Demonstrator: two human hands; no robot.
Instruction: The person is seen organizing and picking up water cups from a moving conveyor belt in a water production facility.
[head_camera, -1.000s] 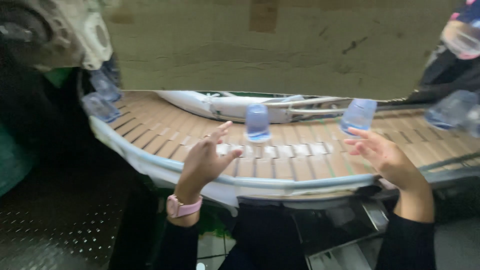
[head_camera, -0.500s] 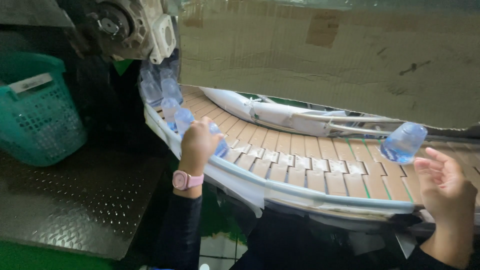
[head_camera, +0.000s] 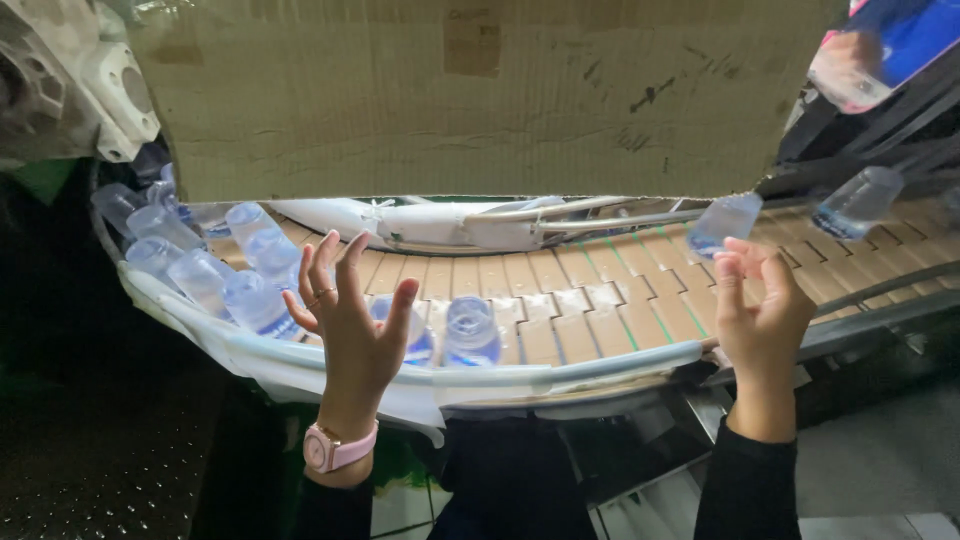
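A curved slatted conveyor carries clear plastic bottles with blue tint. My left hand hovers open, fingers spread, over the belt's near rim, just left of an upright bottle; a second bottle stands partly hidden behind its fingers. Several more bottles crowd the belt at the left bend. My right hand is raised open at the right, fingertips close under a tilted bottle; contact is unclear. Another bottle follows further right.
A large cardboard sheet hangs over the belt's far side. A white guide rail lies across the belt. Grey machinery stands upper left. Dark perforated flooring lies below left. The white belt rim runs before me.
The view swung back to the right. My left hand left the bottles at the left bend and opened over the near rim. More bottles have gathered at the left bend.
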